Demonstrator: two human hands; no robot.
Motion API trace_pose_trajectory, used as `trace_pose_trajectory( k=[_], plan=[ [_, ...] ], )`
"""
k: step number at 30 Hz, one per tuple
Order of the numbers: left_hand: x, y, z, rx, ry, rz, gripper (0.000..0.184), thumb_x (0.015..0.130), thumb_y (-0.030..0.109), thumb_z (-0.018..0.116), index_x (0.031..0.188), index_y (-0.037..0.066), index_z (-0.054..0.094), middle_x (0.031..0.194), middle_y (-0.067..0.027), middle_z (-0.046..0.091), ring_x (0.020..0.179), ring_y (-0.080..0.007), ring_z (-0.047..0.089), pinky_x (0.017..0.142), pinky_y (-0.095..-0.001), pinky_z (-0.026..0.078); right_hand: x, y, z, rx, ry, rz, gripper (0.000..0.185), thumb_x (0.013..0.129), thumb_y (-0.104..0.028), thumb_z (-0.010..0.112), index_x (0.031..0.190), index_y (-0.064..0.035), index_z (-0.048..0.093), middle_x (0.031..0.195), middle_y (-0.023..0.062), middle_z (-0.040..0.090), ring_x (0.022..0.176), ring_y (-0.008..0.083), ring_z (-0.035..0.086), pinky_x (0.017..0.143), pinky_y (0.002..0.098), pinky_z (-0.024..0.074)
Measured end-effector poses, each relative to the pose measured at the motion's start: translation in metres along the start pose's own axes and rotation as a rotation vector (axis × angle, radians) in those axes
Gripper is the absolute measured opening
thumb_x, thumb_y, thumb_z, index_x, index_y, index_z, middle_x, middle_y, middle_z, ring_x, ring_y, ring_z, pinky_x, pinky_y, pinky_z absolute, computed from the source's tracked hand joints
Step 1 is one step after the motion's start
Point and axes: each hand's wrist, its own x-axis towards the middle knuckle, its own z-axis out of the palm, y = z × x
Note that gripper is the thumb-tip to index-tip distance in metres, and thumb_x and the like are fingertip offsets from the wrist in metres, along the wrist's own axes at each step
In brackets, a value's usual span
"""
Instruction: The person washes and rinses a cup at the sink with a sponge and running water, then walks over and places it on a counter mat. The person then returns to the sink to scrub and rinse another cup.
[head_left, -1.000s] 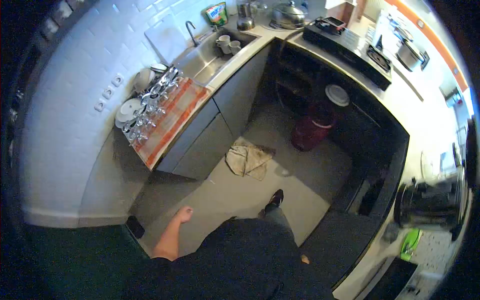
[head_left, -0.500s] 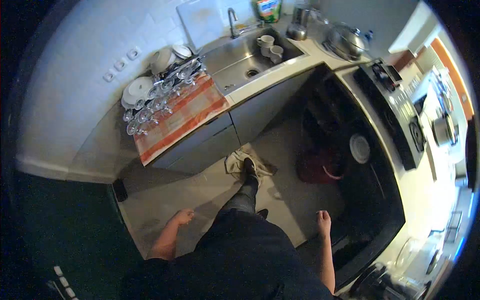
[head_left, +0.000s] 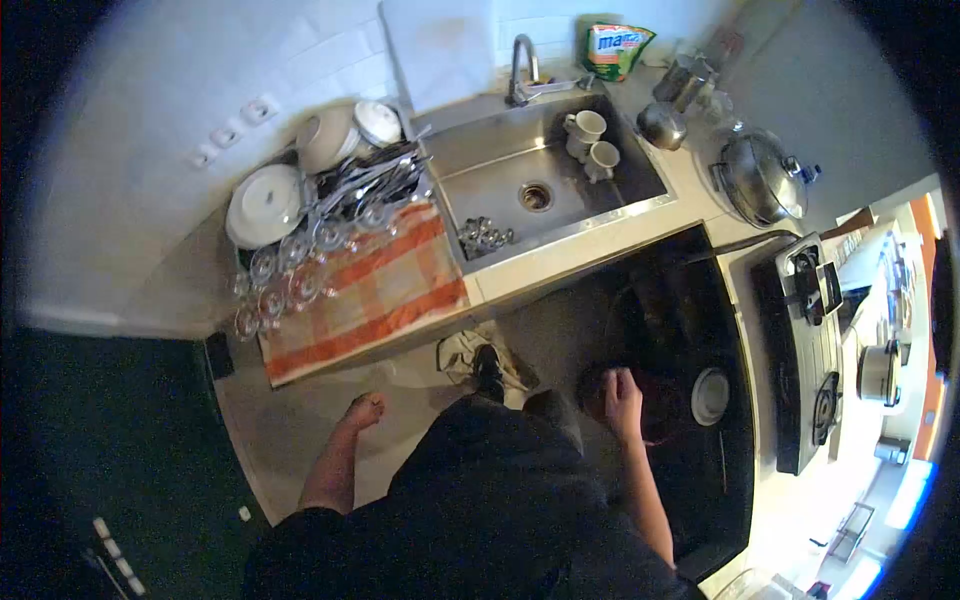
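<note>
Item, viewpoint: closer to the sink (head_left: 485, 190) than half a second ago; its basin and the white mugs (head_left: 588, 128) inside show larger.
Item, floor cloth (head_left: 458, 356): crumpled on the floor below the worktop (head_left: 698, 214), partly covered by a shoe (head_left: 488, 364), as half a second ago; a second ago the shoe stood clear of it.
Item, checked towel (head_left: 385, 284): orange and beige, left of the sink, stemmed glasses (head_left: 303, 284) along its far side.
Item, right hand (head_left: 623, 398): farther forward than half a second ago, forearm extended, wrist bent, fingers curled; in view it overlaps the dim dark red bucket (head_left: 658, 404); contact cannot be told.
Item, left hand (head_left: 366, 411): forearm angled forward, fingers curled inward, above the floor, nearest in view to the checked towel and apart from it.
Item, grip, both hands: whether fully closed cannot be told.
</note>
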Motion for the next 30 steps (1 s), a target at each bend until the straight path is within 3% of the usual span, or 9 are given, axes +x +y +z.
trace_pose_trajectory(
  k=[5, 7, 9, 11, 18, 20, 22, 26, 30],
  plan=[
    [0.004, 0.001, -0.015, -0.253, 0.115, -0.164, 0.041, 0.104, 0.036, 0.061, 0.129, 0.004, 0.065, 0.096, -0.0106, 0.070, 0.077, -0.0198, 0.066, 0.073, -0.0367, 0.056, 0.135, -0.080, -0.007, 0.113, 0.123, -0.120, 0.020, 0.105, -0.019, 0.060, 0.108, 0.0002, 0.062, 0.083, 0.0169, 0.069, 0.073, 0.0290, 0.068, 0.070, 0.0363, 0.0527],
    [0.035, -0.052, 0.004, 0.447, 0.401, 0.161, 0.044, 0.105, 0.037, 0.058, 0.132, 0.002, 0.063, 0.098, -0.0102, 0.070, 0.077, -0.0207, 0.067, 0.073, -0.0376, 0.056, 0.192, -0.103, -0.014, 0.136, 0.166, -0.171, 0.019, 0.104, -0.018, 0.060, 0.109, 0.0001, 0.062, 0.084, 0.0180, 0.069, 0.076, 0.0306, 0.070, 0.072, 0.0373, 0.0537],
    [-0.027, 0.054, -0.017, 0.024, 0.196, -0.293, 0.039, 0.106, 0.030, 0.056, 0.133, 0.003, 0.062, 0.104, -0.0092, 0.070, 0.086, -0.0218, 0.067, 0.076, -0.0380, 0.057, 0.260, -0.099, -0.004, 0.109, 0.216, -0.140, 0.022, 0.104, -0.021, 0.060, 0.110, -0.0004, 0.062, 0.086, 0.0201, 0.071, 0.080, 0.0335, 0.072, 0.074, 0.0411, 0.0550],
    [0.002, -0.024, 0.016, -0.869, 0.133, -0.164, 0.033, 0.105, 0.024, 0.058, 0.133, 0.007, 0.062, 0.109, -0.0076, 0.070, 0.089, -0.0235, 0.067, 0.076, -0.0382, 0.058, 0.333, -0.086, 0.011, 0.103, 0.241, -0.132, 0.029, 0.105, -0.028, 0.058, 0.110, 0.0003, 0.063, 0.085, 0.0216, 0.071, 0.082, 0.0356, 0.073, 0.075, 0.0445, 0.0553],
    [-0.035, 0.106, 0.086, -0.496, 0.267, -0.186, 0.026, 0.100, 0.011, 0.063, 0.125, 0.007, 0.067, 0.102, -0.0074, 0.069, 0.076, -0.0193, 0.066, 0.070, -0.0335, 0.056, 0.574, 0.044, 0.098, 0.323, -0.356, 0.241, 0.032, 0.104, -0.025, 0.048, 0.109, 0.0000, 0.068, 0.087, 0.0158, 0.073, 0.064, 0.0280, 0.071, 0.056, 0.0417, 0.0539],
    [-0.054, 0.161, 0.105, -0.282, 0.477, -0.039, 0.021, 0.098, 0.006, 0.064, 0.118, 0.007, 0.071, 0.098, -0.0074, 0.069, 0.075, -0.0180, 0.065, 0.071, -0.0323, 0.056, 0.628, 0.130, 0.145, -0.089, -0.364, 0.009, 0.032, 0.102, -0.025, 0.049, 0.106, -0.0012, 0.069, 0.089, 0.0150, 0.073, 0.063, 0.0289, 0.071, 0.054, 0.0435, 0.0539],
    [-0.043, 0.186, 0.134, -0.214, 0.868, 0.027, 0.014, 0.096, -0.002, 0.062, 0.102, 0.001, 0.075, 0.088, -0.0066, 0.065, 0.073, -0.0156, 0.061, 0.067, -0.0287, 0.052, 0.645, 0.130, 0.162, 0.246, -0.346, 0.501, 0.030, 0.099, -0.027, 0.055, 0.100, -0.0009, 0.070, 0.083, 0.0147, 0.073, 0.064, 0.0298, 0.072, 0.052, 0.0459, 0.0543],
    [-0.041, 0.259, 0.137, -0.606, 1.161, -0.075, 0.015, 0.094, -0.004, 0.062, 0.105, 0.001, 0.072, 0.091, -0.0057, 0.059, 0.079, -0.0162, 0.059, 0.069, -0.0292, 0.050, 0.642, 0.160, 0.192, 0.311, -0.302, 0.153, 0.032, 0.100, -0.030, 0.056, 0.100, 0.0002, 0.068, 0.077, 0.0157, 0.071, 0.063, 0.0308, 0.073, 0.052, 0.0445, 0.0552],
    [-0.054, 0.321, 0.113, -0.480, 1.326, 0.100, 0.014, 0.091, -0.006, 0.065, 0.102, 0.002, 0.068, 0.104, -0.0051, 0.052, 0.082, -0.0150, 0.056, 0.070, -0.0287, 0.049, 0.620, 0.097, 0.164, 0.353, -0.195, 0.360, 0.037, 0.103, -0.034, 0.053, 0.102, 0.0007, 0.066, 0.082, 0.0166, 0.071, 0.065, 0.0310, 0.074, 0.053, 0.0436, 0.0556]
  ],
)
